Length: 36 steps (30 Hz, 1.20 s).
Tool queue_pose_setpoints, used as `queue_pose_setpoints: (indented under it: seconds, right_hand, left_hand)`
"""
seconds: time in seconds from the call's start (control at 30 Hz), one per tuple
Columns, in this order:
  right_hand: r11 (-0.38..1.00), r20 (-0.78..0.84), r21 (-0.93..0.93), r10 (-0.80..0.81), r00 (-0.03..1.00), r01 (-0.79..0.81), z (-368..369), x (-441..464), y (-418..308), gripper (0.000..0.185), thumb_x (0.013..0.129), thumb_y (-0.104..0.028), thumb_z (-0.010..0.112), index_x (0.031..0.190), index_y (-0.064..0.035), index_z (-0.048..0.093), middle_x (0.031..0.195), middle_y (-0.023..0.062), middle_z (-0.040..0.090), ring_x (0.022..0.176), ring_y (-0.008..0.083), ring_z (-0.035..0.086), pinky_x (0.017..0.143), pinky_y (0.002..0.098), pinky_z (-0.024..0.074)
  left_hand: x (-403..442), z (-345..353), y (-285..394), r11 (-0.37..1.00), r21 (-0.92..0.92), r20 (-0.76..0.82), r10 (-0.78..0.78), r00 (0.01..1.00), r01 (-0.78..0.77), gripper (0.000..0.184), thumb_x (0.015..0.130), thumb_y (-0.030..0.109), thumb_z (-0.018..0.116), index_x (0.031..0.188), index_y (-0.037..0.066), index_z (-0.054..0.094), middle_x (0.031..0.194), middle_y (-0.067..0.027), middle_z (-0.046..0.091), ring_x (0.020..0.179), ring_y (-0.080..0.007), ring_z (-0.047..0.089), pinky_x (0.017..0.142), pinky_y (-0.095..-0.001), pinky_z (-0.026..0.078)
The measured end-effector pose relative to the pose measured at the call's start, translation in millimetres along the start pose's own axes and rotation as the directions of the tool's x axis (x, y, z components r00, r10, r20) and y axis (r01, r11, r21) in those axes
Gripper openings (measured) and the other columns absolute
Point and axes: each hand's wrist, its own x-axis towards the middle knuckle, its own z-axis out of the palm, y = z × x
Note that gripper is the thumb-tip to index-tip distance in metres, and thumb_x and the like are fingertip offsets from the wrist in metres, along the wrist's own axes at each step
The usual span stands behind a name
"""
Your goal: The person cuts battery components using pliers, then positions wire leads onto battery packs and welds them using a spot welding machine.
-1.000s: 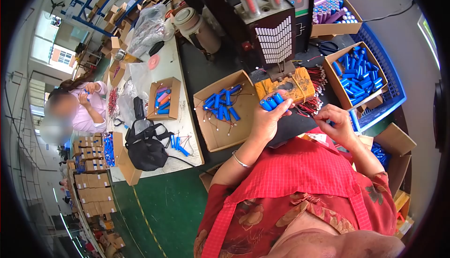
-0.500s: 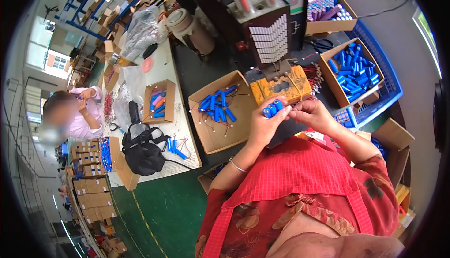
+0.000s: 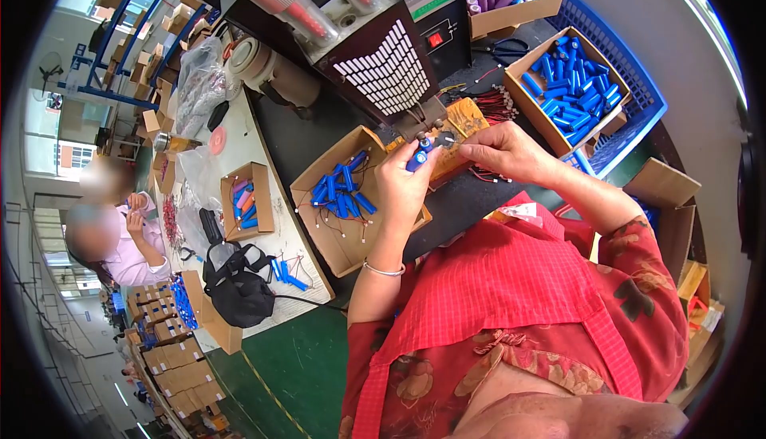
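Observation:
My left hand (image 3: 399, 192) is closed around blue battery cells (image 3: 418, 159), their ends pointing up. It holds them under the two electrode tips (image 3: 423, 127) of a dark bench machine (image 3: 383, 64), which looks like a spot welder. To the right, my right hand (image 3: 507, 153) pinches with thumb and fingertips beside the cells; what lies between them is too small to make out. Behind both hands is a worn yellow block (image 3: 467, 117), partly covered by them. Left of my left hand, an open carton (image 3: 339, 263) contains blue cells with wire leads.
A box of loose blue cells (image 3: 570, 88) sits in a blue plastic basket (image 3: 650, 112) at right. Wire leads (image 3: 496, 106) and scissors (image 3: 507, 48) lie near the machine. A flask (image 3: 271, 72) stands at left. Beyond the white table (image 3: 307, 283) sits a co-worker (image 3: 132, 240).
My hands have moved up from in front of the yellow block to the electrode tips, bringing the cells with them. The view has tilted and shifted, so the machine appears larger and further left.

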Motion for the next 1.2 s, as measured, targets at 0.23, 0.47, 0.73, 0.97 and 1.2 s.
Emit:
queue_pose_setpoints:
  seconds: [0.23, 0.47, 0.73, 0.97, 1.2]
  right_hand:
    - [0.998, 0.082, 0.034, 0.055, 0.995, -0.058, -3, 23, -3, 0.026, 0.087, -0.023, 0.057, 0.088, 0.0014, 0.065, 0.064, -0.0010, 0.056, 0.058, 0.0039, 0.047, 0.051, 0.0217, 0.0394]
    - [0.997, 0.086, 0.045, 0.066, 0.994, -0.070, -1, 28, 1, 0.023, 0.084, -0.020, 0.057, 0.087, 0.0015, 0.066, 0.065, 0.0033, 0.061, 0.062, 0.0059, 0.053, 0.058, 0.0243, 0.0448]
    - [1.000, 0.066, 0.023, 0.019, 0.998, -0.021, -2, 31, 6, 0.027, 0.083, -0.024, 0.059, 0.080, 0.0021, 0.065, 0.057, 0.0023, 0.055, 0.055, 0.0059, 0.048, 0.052, 0.0271, 0.0417]
    - [0.970, 0.199, 0.179, 0.129, 0.971, -0.166, -16, 15, 5, 0.027, 0.083, -0.022, 0.062, 0.098, 0.0000, 0.061, 0.064, 0.0009, 0.058, 0.055, 0.0046, 0.052, 0.050, 0.0209, 0.0431]
    - [0.990, 0.276, 0.135, -0.075, 0.958, 0.039, -17, -1, 8, 0.021, 0.083, -0.022, 0.062, 0.086, -0.0018, 0.066, 0.064, 0.0014, 0.059, 0.057, 0.0075, 0.056, 0.051, 0.0218, 0.0454]
  left_hand:
    - [9, 4, -3, 0.989, 0.091, -0.009, 0.120, 0.993, -0.118, 0.017, 0.073, 0.012, 0.068, 0.087, 0.004, 0.063, 0.072, -0.0139, 0.062, 0.064, -0.0278, 0.062, 0.056, -0.0324, 0.046]
    - [10, 6, -14, 0.992, 0.065, -0.001, 0.111, 0.994, -0.111, 0.019, 0.072, 0.007, 0.067, 0.090, 0.002, 0.064, 0.077, -0.0120, 0.063, 0.069, -0.0206, 0.061, 0.061, -0.0288, 0.046]
    - [10, 7, -9, 0.985, 0.104, -0.011, 0.141, 0.990, -0.139, 0.017, 0.072, 0.012, 0.068, 0.085, 0.003, 0.063, 0.068, -0.0122, 0.061, 0.061, -0.0274, 0.061, 0.055, -0.0329, 0.045]
    - [4, -1, 5, 0.976, 0.166, -0.010, 0.147, 0.989, -0.143, 0.016, 0.073, 0.012, 0.068, 0.083, 0.000, 0.064, 0.076, -0.0083, 0.060, 0.065, -0.0189, 0.060, 0.058, -0.0283, 0.045]
    - [-7, -25, 11, 0.682, -0.548, 0.368, -0.324, 0.872, 0.485, 0.030, 0.073, 0.007, 0.071, 0.101, 0.000, 0.061, 0.085, -0.0063, 0.063, 0.066, -0.0085, 0.057, 0.058, -0.0217, 0.046]
